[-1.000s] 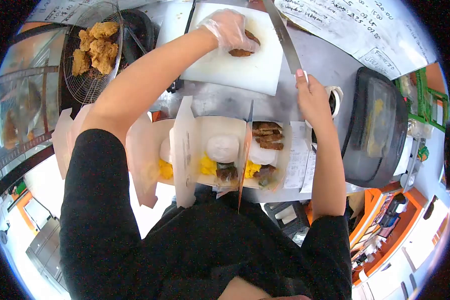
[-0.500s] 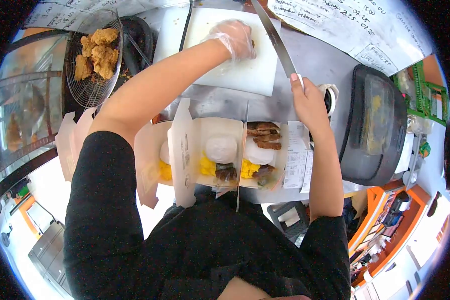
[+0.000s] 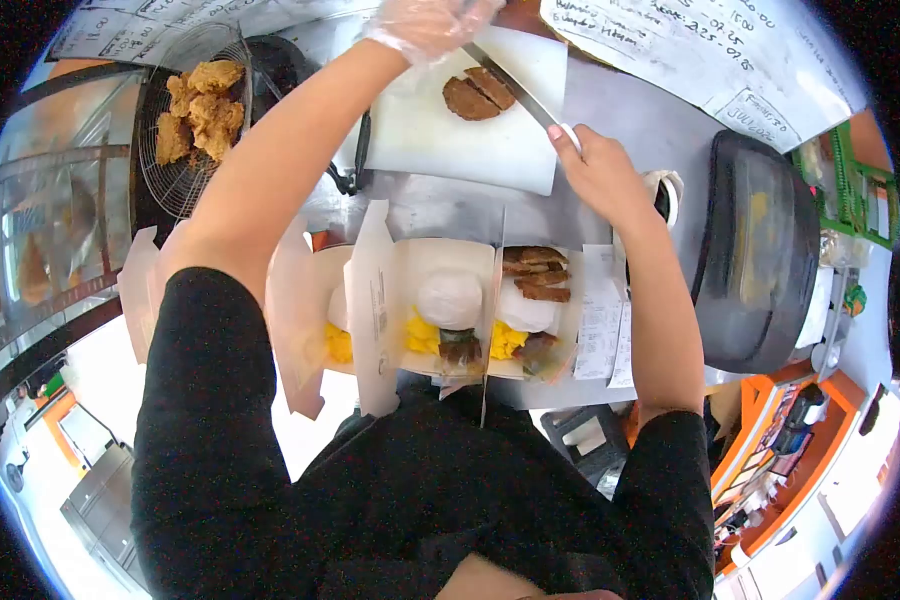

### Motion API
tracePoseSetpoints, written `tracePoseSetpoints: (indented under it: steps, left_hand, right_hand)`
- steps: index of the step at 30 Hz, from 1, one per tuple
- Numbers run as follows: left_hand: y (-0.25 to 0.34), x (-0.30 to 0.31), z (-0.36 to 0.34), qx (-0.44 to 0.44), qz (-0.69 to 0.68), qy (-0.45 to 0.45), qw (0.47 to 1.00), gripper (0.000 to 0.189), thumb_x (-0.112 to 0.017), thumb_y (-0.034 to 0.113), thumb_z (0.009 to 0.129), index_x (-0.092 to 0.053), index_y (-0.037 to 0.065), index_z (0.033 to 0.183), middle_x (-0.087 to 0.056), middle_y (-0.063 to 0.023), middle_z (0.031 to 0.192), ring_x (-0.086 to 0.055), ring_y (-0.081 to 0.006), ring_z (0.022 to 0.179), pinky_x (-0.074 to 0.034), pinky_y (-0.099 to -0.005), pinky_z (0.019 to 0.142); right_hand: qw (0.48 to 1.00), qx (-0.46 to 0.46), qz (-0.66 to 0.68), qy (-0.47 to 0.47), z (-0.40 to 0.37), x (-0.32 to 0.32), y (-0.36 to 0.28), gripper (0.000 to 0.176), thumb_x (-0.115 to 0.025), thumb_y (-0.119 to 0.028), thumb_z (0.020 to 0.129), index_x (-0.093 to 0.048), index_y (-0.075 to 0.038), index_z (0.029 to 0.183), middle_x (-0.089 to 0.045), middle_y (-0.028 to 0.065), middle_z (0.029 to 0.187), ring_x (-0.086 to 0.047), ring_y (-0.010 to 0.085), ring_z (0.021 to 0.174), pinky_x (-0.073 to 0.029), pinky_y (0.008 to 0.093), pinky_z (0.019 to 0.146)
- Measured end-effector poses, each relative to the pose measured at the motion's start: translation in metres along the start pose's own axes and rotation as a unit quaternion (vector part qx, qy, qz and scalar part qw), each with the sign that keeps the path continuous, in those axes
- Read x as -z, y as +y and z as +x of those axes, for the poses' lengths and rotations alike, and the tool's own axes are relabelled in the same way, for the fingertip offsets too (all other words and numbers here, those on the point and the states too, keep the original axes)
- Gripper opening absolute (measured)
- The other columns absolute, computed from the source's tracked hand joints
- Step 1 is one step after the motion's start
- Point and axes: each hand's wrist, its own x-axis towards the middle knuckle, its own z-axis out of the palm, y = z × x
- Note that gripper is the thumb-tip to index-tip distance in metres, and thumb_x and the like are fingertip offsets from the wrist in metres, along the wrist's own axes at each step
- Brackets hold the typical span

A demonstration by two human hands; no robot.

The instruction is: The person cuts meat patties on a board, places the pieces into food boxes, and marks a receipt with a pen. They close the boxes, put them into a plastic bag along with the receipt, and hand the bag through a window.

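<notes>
- While fried chicken [image 3: 205, 115] sits upper left, left forearm [image 3: 305, 150] overlaps cutting board [image 3: 450, 155].
- Right hand [image 3: 605, 170], right of upper centre: grip closed round knife [image 3: 525, 90], blade beside cut patty [image 3: 470, 97], upper centre.
- Gloved left hand [image 3: 430, 25], top edge: can't tell grip width.

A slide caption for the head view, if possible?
Right hand holds a knife over a board bearing cut meat.
</notes>
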Motion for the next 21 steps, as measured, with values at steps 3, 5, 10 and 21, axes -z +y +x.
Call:
tracePoseSetpoints:
  steps: [3, 5, 10, 21]
  left_hand:
    - [0.002, -0.011, 0.012, -0.096, 0.04, -0.064, 0.992, 0.041, -0.051, 0.039, 0.094, -0.068, 0.001, 0.095, -0.067, -0.0251, 0.091, -0.063, -0.0454, 0.087, -0.05, -0.0522, 0.081]
    - [-0.016, -0.04, 0.019, -0.226, 0.087, -0.076, 0.967, 0.038, -0.052, 0.036, 0.094, -0.068, 0.002, 0.093, -0.067, -0.0245, 0.09, -0.063, -0.0454, 0.089, -0.05, -0.0517, 0.083]
    - [-0.011, -0.049, 0.018, -0.111, -0.092, -0.131, 0.981, 0.031, -0.052, 0.031, 0.094, -0.067, 0.004, 0.097, -0.068, -0.0203, 0.092, -0.063, -0.0423, 0.092, -0.05, -0.049, 0.087]
    - [-0.011, -0.037, -0.038, -0.056, -0.091, -0.149, 0.983, 0.047, -0.072, 0.045, 0.082, -0.072, 0.007, 0.11, -0.069, -0.0163, 0.114, -0.066, -0.0355, 0.105, -0.051, -0.0409, 0.096]
  right_hand:
    - [1.0, 0.01, -0.011, 0.0, 0.008, -0.004, 0.001, 0.066, -0.04, -0.052, 0.102, -0.062, 0.008, 0.085, -0.064, 0.0351, 0.082, -0.063, 0.0521, 0.085, -0.049, 0.0553, 0.081]
    - [1.0, 0.009, -0.014, -0.007, 0.011, -0.004, 0.002, 0.066, -0.04, -0.052, 0.102, -0.061, 0.008, 0.085, -0.064, 0.0351, 0.082, -0.063, 0.0524, 0.085, -0.049, 0.0559, 0.081]
    - [0.999, 0.005, -0.01, -0.03, 0.008, 0.002, 0.002, 0.064, -0.04, -0.052, 0.102, -0.061, 0.007, 0.089, -0.064, 0.0356, 0.084, -0.063, 0.0526, 0.087, -0.048, 0.0562, 0.083]
    - [0.983, -0.118, 0.113, 0.08, -0.01, 0.006, 0.019, 0.063, -0.038, -0.053, 0.102, -0.063, 0.005, 0.094, -0.064, 0.0325, 0.088, -0.063, 0.0497, 0.09, -0.047, 0.0521, 0.08]
